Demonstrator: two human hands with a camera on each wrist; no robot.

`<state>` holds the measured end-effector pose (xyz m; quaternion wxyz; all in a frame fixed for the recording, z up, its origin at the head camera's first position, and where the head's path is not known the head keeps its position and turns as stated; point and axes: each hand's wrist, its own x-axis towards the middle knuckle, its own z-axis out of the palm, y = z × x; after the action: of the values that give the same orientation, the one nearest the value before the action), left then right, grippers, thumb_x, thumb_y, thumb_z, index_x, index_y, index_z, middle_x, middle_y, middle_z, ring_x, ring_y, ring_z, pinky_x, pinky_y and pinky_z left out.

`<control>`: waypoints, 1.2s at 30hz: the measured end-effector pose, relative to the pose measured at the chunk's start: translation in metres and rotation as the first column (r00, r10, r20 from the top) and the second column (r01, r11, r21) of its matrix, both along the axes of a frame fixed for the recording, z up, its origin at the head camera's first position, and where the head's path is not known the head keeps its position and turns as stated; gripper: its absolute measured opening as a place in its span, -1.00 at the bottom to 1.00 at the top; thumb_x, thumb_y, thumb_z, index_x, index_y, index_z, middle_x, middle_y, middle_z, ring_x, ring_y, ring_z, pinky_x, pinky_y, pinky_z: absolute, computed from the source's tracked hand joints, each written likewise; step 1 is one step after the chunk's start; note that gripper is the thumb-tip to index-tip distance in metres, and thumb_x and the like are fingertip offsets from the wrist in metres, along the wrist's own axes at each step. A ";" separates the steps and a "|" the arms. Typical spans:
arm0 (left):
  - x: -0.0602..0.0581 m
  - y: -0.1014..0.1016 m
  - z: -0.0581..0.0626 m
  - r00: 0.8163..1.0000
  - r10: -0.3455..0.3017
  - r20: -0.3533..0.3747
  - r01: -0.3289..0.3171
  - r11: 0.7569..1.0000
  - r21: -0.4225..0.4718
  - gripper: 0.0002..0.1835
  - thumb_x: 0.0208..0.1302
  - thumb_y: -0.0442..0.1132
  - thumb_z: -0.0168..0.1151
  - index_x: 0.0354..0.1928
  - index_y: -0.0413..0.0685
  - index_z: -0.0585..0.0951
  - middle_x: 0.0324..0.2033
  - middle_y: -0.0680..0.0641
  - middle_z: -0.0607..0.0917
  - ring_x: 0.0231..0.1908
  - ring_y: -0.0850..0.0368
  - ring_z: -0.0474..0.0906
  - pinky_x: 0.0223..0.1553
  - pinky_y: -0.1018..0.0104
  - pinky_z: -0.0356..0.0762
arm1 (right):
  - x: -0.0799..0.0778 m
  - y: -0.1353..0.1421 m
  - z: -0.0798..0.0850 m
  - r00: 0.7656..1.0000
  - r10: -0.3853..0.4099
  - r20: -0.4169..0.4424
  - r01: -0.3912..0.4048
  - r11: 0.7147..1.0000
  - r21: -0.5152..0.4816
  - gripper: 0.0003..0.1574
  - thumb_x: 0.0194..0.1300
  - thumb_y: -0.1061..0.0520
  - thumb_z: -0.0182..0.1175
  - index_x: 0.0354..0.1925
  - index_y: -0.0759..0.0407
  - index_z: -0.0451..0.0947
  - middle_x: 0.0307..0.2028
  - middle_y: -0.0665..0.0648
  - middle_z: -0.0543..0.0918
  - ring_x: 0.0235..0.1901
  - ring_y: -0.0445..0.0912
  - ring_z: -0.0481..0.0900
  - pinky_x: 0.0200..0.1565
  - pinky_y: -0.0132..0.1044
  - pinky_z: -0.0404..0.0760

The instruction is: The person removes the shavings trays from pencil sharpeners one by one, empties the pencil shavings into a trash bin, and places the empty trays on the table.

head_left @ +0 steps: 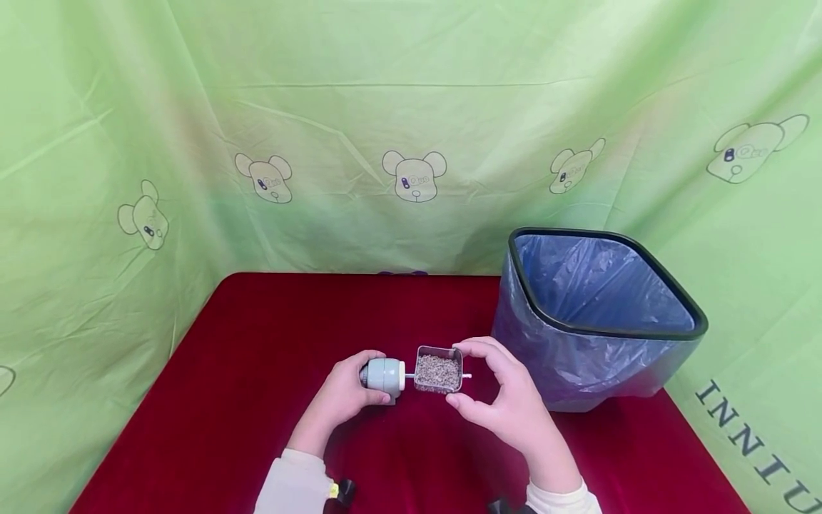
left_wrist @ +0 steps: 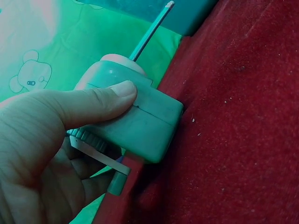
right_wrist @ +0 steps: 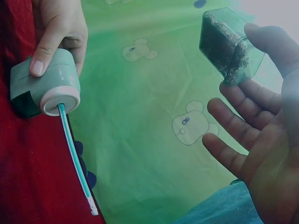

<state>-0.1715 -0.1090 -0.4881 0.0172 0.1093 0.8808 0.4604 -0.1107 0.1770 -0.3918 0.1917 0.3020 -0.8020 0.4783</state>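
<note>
My left hand [head_left: 343, 392] grips a pale green pencil sharpener [head_left: 384, 375] from its crank end, thumb pressed along its side. The crank [left_wrist: 103, 159] shows below that thumb in the left wrist view. From the sharpener's white round front sticks out a striped pencil [right_wrist: 74, 154], its eraser end pointing away. In my right hand [head_left: 507, 400], thumb and fingertips pinch a small clear shavings drawer [right_wrist: 254, 60], detached from the sharpener. Grey-brown shavings [head_left: 438, 372] fill much of it. Seen from the head, the drawer overlaps the middle of the pencil.
A black-rimmed bin [head_left: 616, 332] with a bluish plastic liner stands at the right of the red-covered table [head_left: 257, 343], close beyond my right hand. Green curtains [head_left: 411, 86] printed with bear heads hang behind and at both sides.
</note>
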 end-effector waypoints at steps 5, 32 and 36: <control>-0.001 0.001 0.000 1.000 -0.015 -0.001 0.015 1.000 -0.010 -0.27 -0.09 -0.24 0.70 0.20 0.09 0.58 -0.05 -0.02 0.69 -0.15 0.05 0.57 -0.08 0.09 0.57 | -0.001 0.001 0.001 1.000 -0.006 0.002 0.006 1.000 0.003 -0.24 0.00 0.25 0.58 0.18 0.03 0.56 0.07 0.01 0.63 0.07 -0.15 0.56 0.19 -0.47 0.44; -0.002 -0.001 0.000 0.999 -0.014 0.030 0.014 1.000 -0.014 -0.27 -0.08 -0.25 0.69 0.19 0.06 0.57 -0.06 -0.02 0.68 -0.15 0.04 0.56 -0.08 0.08 0.56 | -0.009 -0.001 0.007 0.997 -0.068 0.035 0.068 0.997 0.024 -0.27 0.01 0.21 0.60 0.15 -0.03 0.57 0.03 -0.10 0.64 0.03 -0.10 0.60 0.16 -0.37 0.52; -0.003 0.000 -0.001 1.000 -0.016 0.025 0.016 1.000 -0.013 -0.28 -0.08 -0.26 0.69 0.18 0.06 0.58 -0.07 -0.02 0.68 -0.15 0.04 0.56 -0.07 0.07 0.57 | -0.010 -0.001 0.010 0.996 -0.088 0.029 0.087 0.996 0.024 -0.28 0.01 0.21 0.60 0.15 -0.04 0.58 0.01 -0.11 0.65 0.01 -0.13 0.60 0.14 -0.37 0.52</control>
<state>-0.1744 -0.1088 -0.4888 0.0329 0.1104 0.8826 0.4557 -0.1208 0.1755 -0.3814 0.1968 0.2615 -0.8227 0.4648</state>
